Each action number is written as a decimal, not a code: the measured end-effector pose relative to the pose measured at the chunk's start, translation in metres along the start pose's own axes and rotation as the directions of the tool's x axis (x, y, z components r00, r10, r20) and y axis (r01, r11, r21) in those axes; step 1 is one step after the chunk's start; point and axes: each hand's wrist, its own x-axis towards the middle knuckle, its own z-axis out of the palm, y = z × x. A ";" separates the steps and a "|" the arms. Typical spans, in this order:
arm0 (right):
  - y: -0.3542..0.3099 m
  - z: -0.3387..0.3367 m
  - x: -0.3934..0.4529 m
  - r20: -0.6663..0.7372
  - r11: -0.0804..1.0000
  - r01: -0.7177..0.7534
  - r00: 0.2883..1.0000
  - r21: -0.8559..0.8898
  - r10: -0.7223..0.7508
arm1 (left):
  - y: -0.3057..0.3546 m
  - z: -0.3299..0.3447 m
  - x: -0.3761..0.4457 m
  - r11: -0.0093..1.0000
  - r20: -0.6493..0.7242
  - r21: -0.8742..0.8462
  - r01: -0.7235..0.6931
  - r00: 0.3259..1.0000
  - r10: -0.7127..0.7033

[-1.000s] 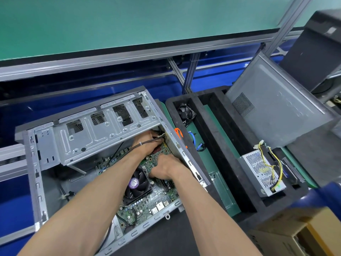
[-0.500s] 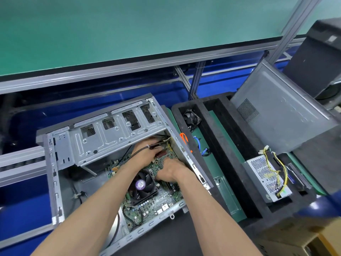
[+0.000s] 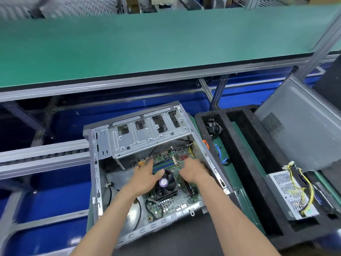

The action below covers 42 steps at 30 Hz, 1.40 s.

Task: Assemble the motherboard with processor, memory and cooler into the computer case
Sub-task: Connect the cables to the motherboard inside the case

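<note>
We see motherboard (image 3: 171,187) lying flat inside open computer case (image 3: 145,137). Left hand (image 3: 145,177) rests, fingers relaxed, beside cooler (image 3: 166,184); right hand (image 3: 193,171) fingers curled, grip unclear.

Around my bench: green shelf, foam tray, spare parts.

At 12 o'clock I see a green shelf (image 3: 147,47) on an aluminium frame (image 3: 219,93), with blue bins (image 3: 60,191) below from 8 to 10 o'clock. At 3 o'clock a black foam tray (image 3: 245,163) holds 1 small black fan (image 3: 212,127) at its far end, blue cables (image 3: 224,157) just beside an orange clip (image 3: 205,144), and a perforated metal power supply (image 3: 291,193) with yellow wires (image 3: 302,183) at 4 o'clock. A grey side panel (image 3: 302,126) leans at 2 o'clock.
</note>
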 end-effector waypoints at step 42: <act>-0.005 0.002 -0.010 -0.054 0.856 0.256 0.964 0.449 -0.260 | 0.008 -0.014 -0.007 0.084 0.152 -0.986 0.143 0.982 0.113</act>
